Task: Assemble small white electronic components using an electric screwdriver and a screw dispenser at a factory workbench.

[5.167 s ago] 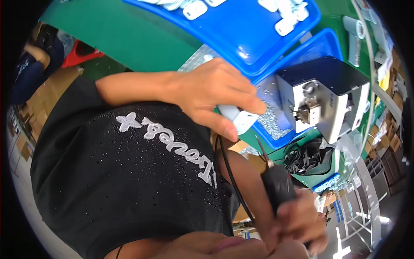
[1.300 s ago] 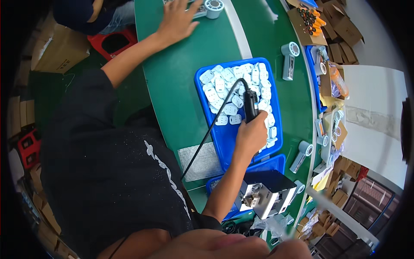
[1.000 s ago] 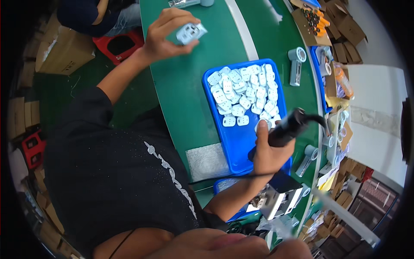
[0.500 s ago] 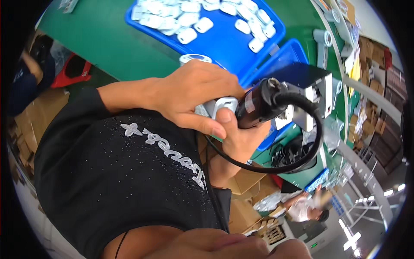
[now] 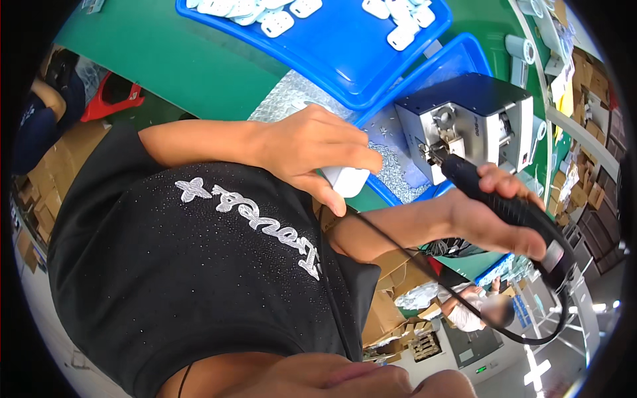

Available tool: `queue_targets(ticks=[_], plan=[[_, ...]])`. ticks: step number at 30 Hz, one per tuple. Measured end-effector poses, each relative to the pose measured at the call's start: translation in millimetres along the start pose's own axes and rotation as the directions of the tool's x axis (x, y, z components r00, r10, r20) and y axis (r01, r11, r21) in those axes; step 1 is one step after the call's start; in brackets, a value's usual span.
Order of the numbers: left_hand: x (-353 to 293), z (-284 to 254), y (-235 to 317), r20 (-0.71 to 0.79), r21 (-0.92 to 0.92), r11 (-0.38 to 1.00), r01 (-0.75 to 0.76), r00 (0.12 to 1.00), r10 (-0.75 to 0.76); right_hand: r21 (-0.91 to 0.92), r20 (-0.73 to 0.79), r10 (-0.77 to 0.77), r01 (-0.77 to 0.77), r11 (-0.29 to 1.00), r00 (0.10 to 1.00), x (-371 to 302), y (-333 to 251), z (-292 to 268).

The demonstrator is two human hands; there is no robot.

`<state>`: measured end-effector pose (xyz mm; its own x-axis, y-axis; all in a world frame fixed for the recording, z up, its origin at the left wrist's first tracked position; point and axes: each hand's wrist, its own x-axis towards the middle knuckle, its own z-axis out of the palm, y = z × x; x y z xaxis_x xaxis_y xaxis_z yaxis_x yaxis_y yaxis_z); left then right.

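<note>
Black corded screwdriver (image 5: 499, 200), gripped by right hand (image 5: 479, 217), has been moved to edge of boxy silver-black machine (image 5: 464, 91), leaving white plastic piece (image 5: 347, 181), pinched by left hand (image 5: 317, 147), tool-free.

White part (image 5: 346, 182), black tool (image 5: 515, 212) — blue tray (image 5: 345, 63), green table (image 5: 192, 73), silver-and-black machine (image 5: 479, 126)

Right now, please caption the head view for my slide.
Left hand holds a white part; right hand, a black tool at a machine.

A black short-sleeved fabric shirt (image 5: 166, 312) bears raised silvery cursive lettering (image 5: 271, 229), a silvery four-lobed emblem (image 5: 192, 190) and scattered pale specks (image 5: 199, 229); a thin dark cord (image 5: 185, 379) crosses the neckline.
</note>
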<state>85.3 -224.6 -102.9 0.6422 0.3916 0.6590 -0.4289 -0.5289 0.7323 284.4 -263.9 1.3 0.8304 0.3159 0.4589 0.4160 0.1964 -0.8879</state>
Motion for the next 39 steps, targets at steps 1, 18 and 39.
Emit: queue_targets(ticks=[1,18,39], plan=[[0.8,1.8,0.3,-0.023,-0.008,1.0,-0.007,1.0,0.007,0.033,0.046,0.052,-0.053,0.998,0.998,-2.5,-3.0,-4.2],[3.2,3.9,-2.4,-0.005,0.023,0.996,0.09,0.996,-0.09,0.504,0.581,-0.09,-0.271,0.82,0.809,-47.8,-91.5,-6.3],[2.1,9.5,-1.6,-0.082,0.075,0.997,-0.015,0.996,0.021,0.378,0.707,-0.133,-0.213,0.901,0.695,-1.7,-85.9,-60.8]])
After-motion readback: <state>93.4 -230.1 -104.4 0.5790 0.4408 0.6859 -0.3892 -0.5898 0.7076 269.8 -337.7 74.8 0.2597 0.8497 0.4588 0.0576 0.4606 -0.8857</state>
